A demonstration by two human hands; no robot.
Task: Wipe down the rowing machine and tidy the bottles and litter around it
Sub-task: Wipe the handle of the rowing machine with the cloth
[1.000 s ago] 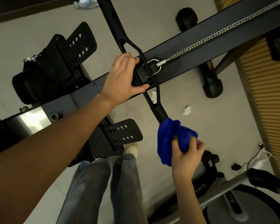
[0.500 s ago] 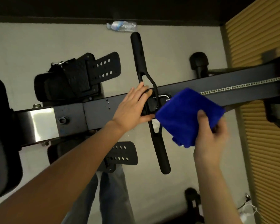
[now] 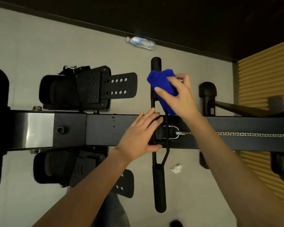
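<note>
The rowing machine's black rail [image 3: 105, 130] runs left to right across the view. Its black pull handle [image 3: 159, 185] lies across the rail, hooked to a chain [image 3: 252, 134]. My left hand [image 3: 139, 136] grips the handle's middle where it crosses the rail. My right hand [image 3: 177, 95] holds a blue cloth [image 3: 161, 84] wrapped around the far grip of the handle. An empty plastic bottle [image 3: 140, 43] lies on the floor by the dark far wall. A crumpled white tissue [image 3: 176, 168] lies on the floor near the handle's near end.
Two black footrests [image 3: 88, 87] [image 3: 69, 169] flank the rail on the left. A black foot of the frame [image 3: 207, 94] stands at the far right. A ribbed yellow wall panel [image 3: 266, 89] borders the right side. My jeans show at the bottom.
My right hand has carried the blue cloth from the handle's near end, over the rail, to the far grip. The left hand keeps its hold. The view has shifted.
</note>
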